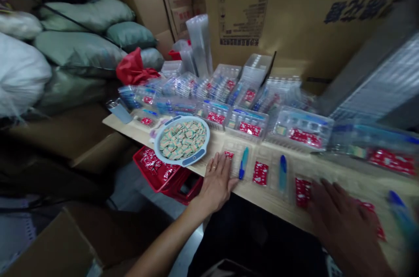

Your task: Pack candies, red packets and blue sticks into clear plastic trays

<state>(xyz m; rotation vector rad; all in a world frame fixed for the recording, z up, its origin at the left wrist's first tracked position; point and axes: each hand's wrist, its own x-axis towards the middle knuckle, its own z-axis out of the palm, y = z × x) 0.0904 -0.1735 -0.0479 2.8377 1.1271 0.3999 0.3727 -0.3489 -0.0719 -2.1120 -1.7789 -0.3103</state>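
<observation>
My left hand lies flat at the table's front edge, fingers stretched over the lower part of a red patterned packet in a clear tray. Beside it in that tray is a blue pen. To the right, another red packet and another pen lie in clear trays. My right hand, blurred, is spread low between a red packet and one partly hidden beyond it. A blue-rimmed bowl of small square pieces stands left of my left hand.
Filled clear trays stand in stacks along the back of the wooden table. Tall clear plastic stacks rise behind them. Below the table is a red basket of packets. Sacks and cardboard boxes surround the table.
</observation>
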